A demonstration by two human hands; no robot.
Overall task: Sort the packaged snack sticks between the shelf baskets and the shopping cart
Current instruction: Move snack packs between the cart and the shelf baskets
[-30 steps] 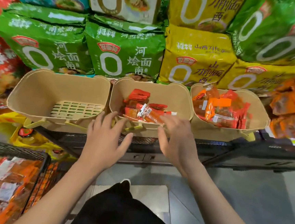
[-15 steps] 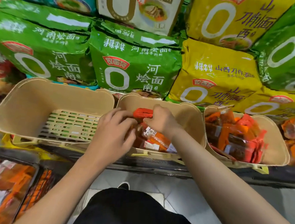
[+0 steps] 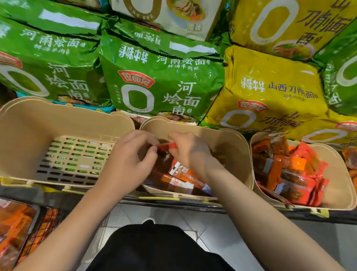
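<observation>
So, three beige baskets in a row on the shelf. Left basket (image 3: 18,134) bare down to its slotted floor. Middle basket (image 3: 235,144) part full of orange snack sticks (image 3: 180,178); right basket (image 3: 340,171) heaped with them. Both hands down in the middle one: left hand (image 3: 128,161) curled, fingertips pinching a red packet (image 3: 167,145), right hand (image 3: 191,151) gripping the same packet's other end. Shopping cart (image 3: 40,224) at bottom left, also loaded with packets. Noodle bags (image 3: 156,83) stacked tight behind the baskets' back rims. Plenty of open room above the left basket.
</observation>
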